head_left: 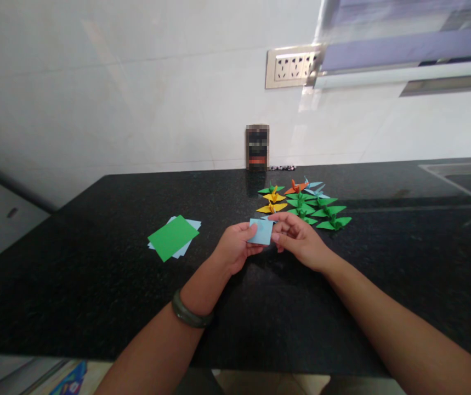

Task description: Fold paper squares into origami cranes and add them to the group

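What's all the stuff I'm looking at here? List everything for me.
paper cranes: roughly a dozen; mostly green, some yellow, orange and light blue; clustered on the counter beyond the hands
paper sheets: small stack; green on top of pale blue; on the counter, left of the hands
blue paper square: one; light blue; pinched between both hands
counter: one; black, speckled; along the wall
socket panel: one; pale; on the wall above
dark object: one; blurred; standing against the wall
bracelet: one; dark green; on the left wrist
left hand: grips the square's left side
right hand: grips its right side
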{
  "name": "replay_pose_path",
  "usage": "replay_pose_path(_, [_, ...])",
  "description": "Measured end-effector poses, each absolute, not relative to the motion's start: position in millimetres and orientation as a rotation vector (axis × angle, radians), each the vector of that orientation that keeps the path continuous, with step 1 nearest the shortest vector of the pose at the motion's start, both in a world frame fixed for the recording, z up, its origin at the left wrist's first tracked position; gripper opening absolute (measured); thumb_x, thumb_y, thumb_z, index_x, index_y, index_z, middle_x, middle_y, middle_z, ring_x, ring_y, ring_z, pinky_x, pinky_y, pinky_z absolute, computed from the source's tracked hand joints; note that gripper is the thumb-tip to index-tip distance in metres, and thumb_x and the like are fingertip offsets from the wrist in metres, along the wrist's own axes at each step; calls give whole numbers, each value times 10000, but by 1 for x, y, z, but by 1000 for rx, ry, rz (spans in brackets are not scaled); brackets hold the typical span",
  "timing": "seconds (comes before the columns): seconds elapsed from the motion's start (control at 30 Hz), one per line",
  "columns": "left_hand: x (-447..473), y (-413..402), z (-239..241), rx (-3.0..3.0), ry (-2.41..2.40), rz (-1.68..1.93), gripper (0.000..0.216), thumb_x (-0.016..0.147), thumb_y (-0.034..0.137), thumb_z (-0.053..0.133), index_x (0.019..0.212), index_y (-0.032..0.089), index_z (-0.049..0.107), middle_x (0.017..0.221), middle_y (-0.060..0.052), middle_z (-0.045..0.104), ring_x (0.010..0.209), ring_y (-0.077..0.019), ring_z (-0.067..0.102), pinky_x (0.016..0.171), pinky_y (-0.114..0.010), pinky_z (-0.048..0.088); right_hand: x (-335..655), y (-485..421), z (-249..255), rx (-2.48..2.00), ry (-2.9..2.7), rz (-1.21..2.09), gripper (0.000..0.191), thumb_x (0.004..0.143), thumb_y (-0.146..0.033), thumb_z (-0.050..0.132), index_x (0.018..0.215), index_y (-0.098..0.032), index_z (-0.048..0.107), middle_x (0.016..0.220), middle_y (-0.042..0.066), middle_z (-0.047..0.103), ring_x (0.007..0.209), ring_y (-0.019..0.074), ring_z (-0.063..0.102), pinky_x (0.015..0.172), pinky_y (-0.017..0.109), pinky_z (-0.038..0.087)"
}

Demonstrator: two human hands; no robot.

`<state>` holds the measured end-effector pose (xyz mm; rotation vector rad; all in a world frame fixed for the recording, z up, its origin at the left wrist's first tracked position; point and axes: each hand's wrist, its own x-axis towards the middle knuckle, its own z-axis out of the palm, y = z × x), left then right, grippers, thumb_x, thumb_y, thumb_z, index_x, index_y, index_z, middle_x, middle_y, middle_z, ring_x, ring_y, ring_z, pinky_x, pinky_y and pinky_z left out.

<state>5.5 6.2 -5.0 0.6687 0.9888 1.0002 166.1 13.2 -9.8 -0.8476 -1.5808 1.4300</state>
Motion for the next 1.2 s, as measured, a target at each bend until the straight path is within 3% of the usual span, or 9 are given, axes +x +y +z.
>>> replay_pose_path(0.23, [6, 6, -3, 677, 1007, 1010, 115, 801, 182, 521, 781, 92, 591, 618, -35, 608, 465, -81, 565, 457, -185, 465, 167, 14, -15, -868, -1705, 1238, 321, 730, -204, 562, 1030, -203, 449, 668, -49, 475, 518, 78, 452, 497, 220, 386])
replay_pose_path(0.37, [8, 5, -4, 707, 1046, 1026, 116, 790, 202, 548, 785, 98, 601, 626, -31, 622, 483, -81, 578, 475, -178, 468, 169, 13, -14, -891, -1988, 691, 325, 730, -136, 557, 1040, -233, 544, 907, 43, 506, 795, 152, 513, 652, 291, 455])
replay_pose_path(0.5, [9, 4, -4, 759, 1075, 1023, 150, 798, 256, 545, 837, 122, 600, 652, -41, 648, 503, -103, 607, 459, -175, 459, 172, 14, -12, -805, -2137, 311, 182, 748, -133, 570, 848, -254, 663, 1081, 65, 451, 1009, 207, 457, 843, 382, 427])
replay_pose_path(0.83, [5, 2, -2, 857, 872, 948, 222, 752, 137, 575, 967, 139, 625, 929, -77, 670, 718, -115, 646, 632, -198, 495, 170, 19, -17, -964, -1969, 420, 133, 804, -210, 526, 734, -197, 639, 949, 70, 507, 943, 197, 514, 818, 380, 438])
replay_pose_path(1.2, [9, 2, -6, 946, 889, 923, 257, 741, 188, 582, 991, 144, 617, 969, -75, 668, 784, -136, 644, 661, -218, 490, 162, 17, -20, -1079, -1858, 361, 133, 779, -207, 530, 647, -192, 539, 878, 62, 520, 850, 185, 532, 765, 362, 437])
